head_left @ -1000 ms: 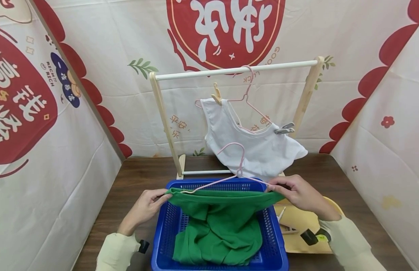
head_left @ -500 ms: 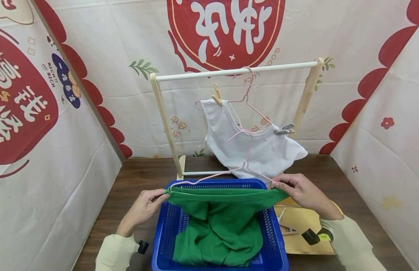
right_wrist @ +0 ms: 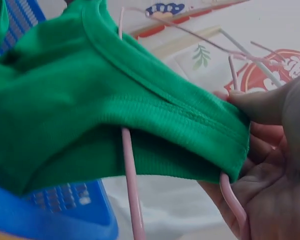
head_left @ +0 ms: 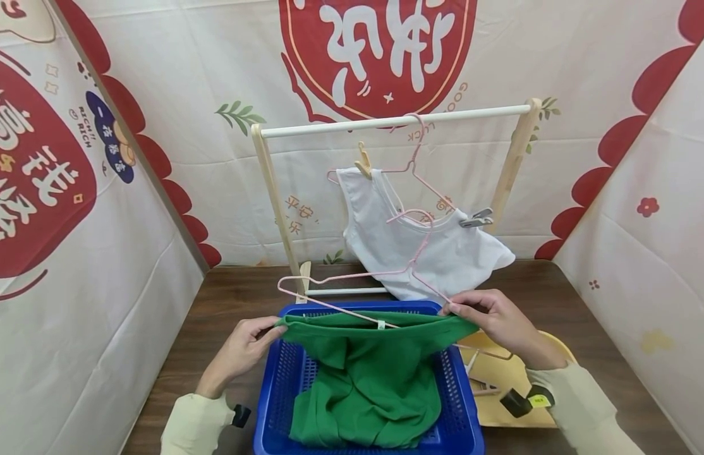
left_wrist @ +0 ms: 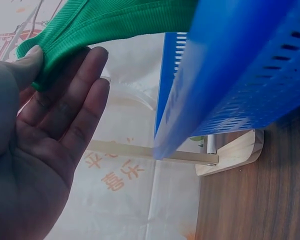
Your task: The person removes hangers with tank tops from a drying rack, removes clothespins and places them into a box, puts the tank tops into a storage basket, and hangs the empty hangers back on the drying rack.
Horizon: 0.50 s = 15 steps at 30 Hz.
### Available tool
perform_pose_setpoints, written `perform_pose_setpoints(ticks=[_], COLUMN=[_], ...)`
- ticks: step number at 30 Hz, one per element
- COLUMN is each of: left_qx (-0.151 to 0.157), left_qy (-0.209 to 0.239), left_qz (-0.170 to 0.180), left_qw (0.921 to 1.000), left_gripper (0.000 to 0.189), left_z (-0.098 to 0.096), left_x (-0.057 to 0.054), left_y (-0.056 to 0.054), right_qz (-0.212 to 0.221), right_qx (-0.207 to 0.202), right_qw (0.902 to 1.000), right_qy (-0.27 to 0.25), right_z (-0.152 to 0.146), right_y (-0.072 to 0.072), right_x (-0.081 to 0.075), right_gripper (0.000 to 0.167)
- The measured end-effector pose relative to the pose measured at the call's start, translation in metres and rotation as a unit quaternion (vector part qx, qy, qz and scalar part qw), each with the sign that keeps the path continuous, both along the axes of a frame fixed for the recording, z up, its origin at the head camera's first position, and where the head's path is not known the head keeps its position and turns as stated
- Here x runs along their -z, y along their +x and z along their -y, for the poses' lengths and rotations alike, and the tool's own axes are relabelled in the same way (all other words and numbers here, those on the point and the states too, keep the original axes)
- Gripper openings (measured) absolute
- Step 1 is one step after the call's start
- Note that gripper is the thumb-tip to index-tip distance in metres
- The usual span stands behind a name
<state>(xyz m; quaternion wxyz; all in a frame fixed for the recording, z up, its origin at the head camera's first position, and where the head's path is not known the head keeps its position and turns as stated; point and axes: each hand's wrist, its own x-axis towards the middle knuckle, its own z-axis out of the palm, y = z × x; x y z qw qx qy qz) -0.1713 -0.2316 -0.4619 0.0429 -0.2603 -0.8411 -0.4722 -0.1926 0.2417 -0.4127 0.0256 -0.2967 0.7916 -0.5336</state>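
A green sleeveless top (head_left: 368, 379) is stretched between both hands, its lower part lying in a blue basket (head_left: 471, 436). My left hand (head_left: 238, 354) pinches one shoulder between thumb and forefinger; the other fingers are extended in the left wrist view. With my right hand (head_left: 500, 325) I pinch the other shoulder together with a pink hanger (head_left: 411, 268). In the right wrist view, the hanger (right_wrist: 131, 185) runs through the opening under that shoulder strap. Its left arm sticks out free above the neckline, away from my left hand. A small white label (head_left: 381, 325) shows at the neckline.
Behind the basket stands a rack with a white rail (head_left: 340, 127). From it hangs a white top (head_left: 420, 253) on another pink hanger, with a yellow clothespin (head_left: 363, 161) and a grey one (head_left: 476, 218). A yellow tray (head_left: 514, 411) with clothespins lies right, partly under my right arm.
The pink hanger has risen and tilted; its left end has come out of the top near my left hand and now stands free above the neckline. My left hand has barely moved.
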Motion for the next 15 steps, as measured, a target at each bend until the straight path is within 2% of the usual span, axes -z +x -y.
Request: perform_pose_setpoints(ticks=[4, 15], left_qx=[0.015, 0.04], left_qy=[0.005, -0.007], left_qz=[0.014, 0.029], left_qw=[0.9998, 0.9988], left_gripper=[0.019, 0.018], left_z=[-0.001, -0.006], left_x=[-0.002, -0.004], left_y=[0.001, 0.003], right_qz=[0.04, 0.091], right_qx=[-0.008, -0.078], right_qw=[0.999, 0.9876], right_qy=[-0.02, -0.102], right_z=[0.009, 0.033], right_y=[0.001, 0.005], right_x=[0.0, -0.004], right_gripper=[0.023, 0.025])
